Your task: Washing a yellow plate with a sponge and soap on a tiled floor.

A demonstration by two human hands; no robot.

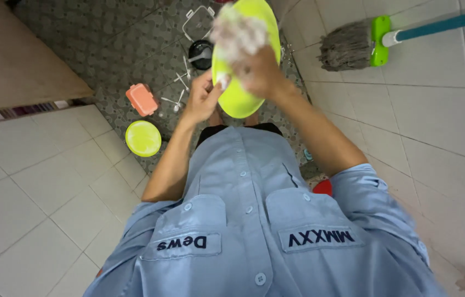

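The big yellow-green plate [241,99] in my left hand [202,96] looks like smooth, shiny plastic, the white sponge [238,33] in my right hand [260,71] looks soft and foamy, my blue shirt [243,220] is cloth, and the mop head [345,47] is rough grey string.

Soapy sponge [238,33] motion-blurred, only a white foamy smear; its shape can't be told. Right hand [260,74] blurred too, fingers lost in the foam. Yellow-green plate [243,99] partly covered by both hands, top rim cut by the frame edge. Left hand [202,99] has fingertips hidden behind the plate rim. Mop [348,47] handle runs out at the right edge. Clear container lid [199,22] and small white utensils [180,91] on the patterned floor are too small to make out. Red object [323,187] mostly hidden behind the right sleeve. Legs hidden under the shirt.
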